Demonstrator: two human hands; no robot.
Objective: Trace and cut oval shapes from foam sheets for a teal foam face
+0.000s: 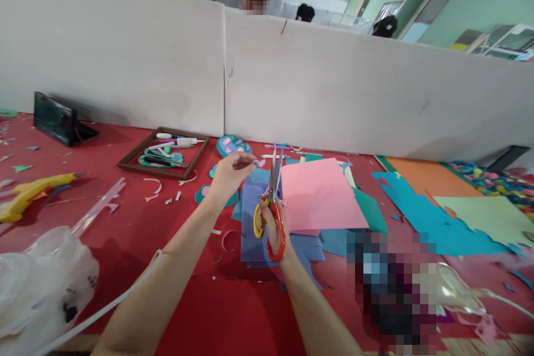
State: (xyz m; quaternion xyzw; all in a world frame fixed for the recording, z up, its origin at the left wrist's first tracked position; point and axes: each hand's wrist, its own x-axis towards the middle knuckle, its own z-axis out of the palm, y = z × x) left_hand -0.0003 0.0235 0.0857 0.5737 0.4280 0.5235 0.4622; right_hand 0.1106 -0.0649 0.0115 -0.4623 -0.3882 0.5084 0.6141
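Note:
My right hand [265, 221] holds a pair of scissors [274, 183] with one red and one yellow handle loop. Their blades point away from me and stand slightly apart. To the left, my left hand [231, 177] pinches a small pink paper piece [261, 163] between thumb and fingertips, close to the blade tips. A pink paper sheet [321, 194] lies just right of the scissors, over blue-purple paper [253, 233]. Behind my left hand is a teal paper shape with pink and lilac patches [232, 146].
A brown frame [125, 162] with pens and cutouts lies left. Farther left are a yellow glue gun [35, 192], a propped phone [54, 118] and a plastic bag [45, 283]. Blue paper [417, 206] and orange paper [434, 178] lie right. A white partition [334, 78] stands behind.

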